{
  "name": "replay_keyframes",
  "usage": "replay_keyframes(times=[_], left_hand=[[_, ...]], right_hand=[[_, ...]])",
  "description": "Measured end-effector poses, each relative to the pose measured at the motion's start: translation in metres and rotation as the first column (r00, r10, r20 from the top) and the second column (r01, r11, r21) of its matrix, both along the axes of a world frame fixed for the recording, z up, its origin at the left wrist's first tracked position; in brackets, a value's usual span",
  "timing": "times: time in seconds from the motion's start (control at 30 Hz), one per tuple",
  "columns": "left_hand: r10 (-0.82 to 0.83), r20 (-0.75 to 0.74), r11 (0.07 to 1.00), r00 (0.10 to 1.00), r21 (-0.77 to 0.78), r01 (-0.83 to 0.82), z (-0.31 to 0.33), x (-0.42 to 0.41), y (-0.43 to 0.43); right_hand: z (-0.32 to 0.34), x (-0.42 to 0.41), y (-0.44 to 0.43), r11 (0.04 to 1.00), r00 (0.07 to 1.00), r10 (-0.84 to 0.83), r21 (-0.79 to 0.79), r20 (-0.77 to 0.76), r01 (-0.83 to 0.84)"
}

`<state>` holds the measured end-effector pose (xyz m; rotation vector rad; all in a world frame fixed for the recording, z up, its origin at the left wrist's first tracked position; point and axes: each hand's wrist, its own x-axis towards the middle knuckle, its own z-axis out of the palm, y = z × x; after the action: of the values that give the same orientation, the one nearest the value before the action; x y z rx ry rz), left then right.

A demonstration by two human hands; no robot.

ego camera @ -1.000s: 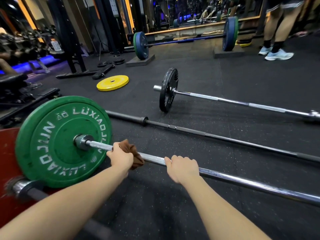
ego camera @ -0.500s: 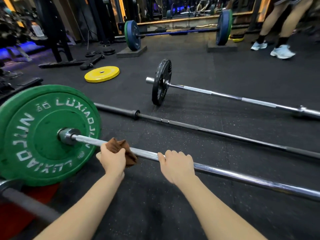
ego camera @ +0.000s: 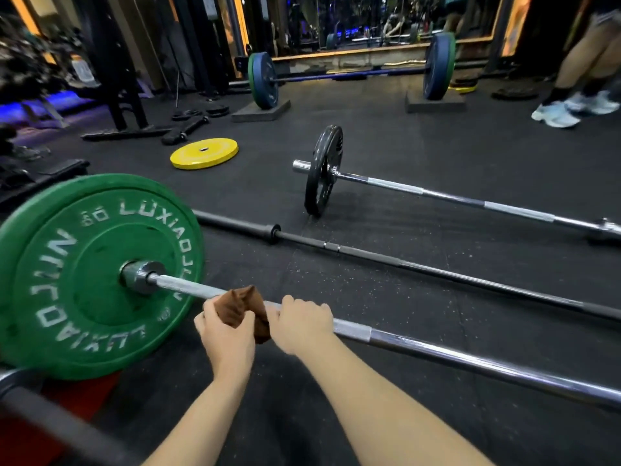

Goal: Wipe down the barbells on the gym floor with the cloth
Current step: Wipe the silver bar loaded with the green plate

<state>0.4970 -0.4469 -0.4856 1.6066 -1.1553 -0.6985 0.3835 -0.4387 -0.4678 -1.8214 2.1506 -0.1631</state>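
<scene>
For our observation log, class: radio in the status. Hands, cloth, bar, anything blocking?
Left hand grips brown cloth at chrome bar. Right hand grips bar beside it. Green plate close left of cloth.

**Counting the gym floor**

Five bars: the near shiny bar (ego camera: 470,361), the black bar (ego camera: 437,271), the bar with one black plate (ego camera: 322,173), the far bar (ego camera: 353,75) with two blue plates (ego camera: 265,79) (ego camera: 437,65), and the corner bar (ego camera: 60,427).

One green plate (ego camera: 84,264), one yellow plate (ego camera: 204,153), one red plate (ego camera: 84,391).

One cloth (ego camera: 240,307).

Two blocks (ego camera: 260,111) (ego camera: 435,104).

Two hands: left hand (ego camera: 225,334), right hand (ego camera: 302,324).
</scene>
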Motion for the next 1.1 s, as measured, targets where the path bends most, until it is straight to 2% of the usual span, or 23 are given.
replay_keyframes(times=[0.1, 0.2, 0.4, 0.6, 0.8, 0.97, 1.1], left_hand=[[0.146, -0.01, 0.989, 0.989, 0.019, -0.146, 0.001, 0.019, -0.021], [0.223, -0.015, 0.971, 0.975, 0.087, -0.221, 0.007, 0.039, -0.045], [0.159, -0.008, 0.984, 0.987, 0.081, -0.158, -0.003, 0.012, -0.027], [0.113, -0.033, 0.992, 0.993, 0.054, -0.111, -0.003, 0.008, -0.021], [0.19, -0.058, 0.98, 0.98, 0.07, -0.186, 0.0, 0.033, -0.047], [0.1, 0.012, 0.995, 0.995, 0.029, -0.1, -0.006, 0.013, -0.025], [0.059, -0.014, 0.998, 0.998, 0.022, -0.059, -0.008, 0.01, -0.021]], right_hand=[[-0.016, 0.001, 0.007, 0.991, 0.994, 0.007, -0.135, -0.105, -0.021], [-0.016, -0.001, 0.006, 0.989, 0.993, 0.024, -0.143, -0.116, -0.04], [-0.012, -0.001, 0.002, 0.99, 0.994, 0.033, -0.136, -0.105, -0.047], [-0.002, -0.003, -0.014, 1.0, 0.998, 0.007, 0.03, -0.059, -0.005], [-0.008, -0.002, -0.009, 0.997, 0.993, 0.035, -0.057, -0.113, -0.042], [-0.006, -0.004, -0.011, 0.999, 0.994, 0.043, -0.029, -0.099, -0.046], [0.006, -0.012, -0.026, 0.984, 0.996, 0.079, 0.165, -0.042, -0.071]])
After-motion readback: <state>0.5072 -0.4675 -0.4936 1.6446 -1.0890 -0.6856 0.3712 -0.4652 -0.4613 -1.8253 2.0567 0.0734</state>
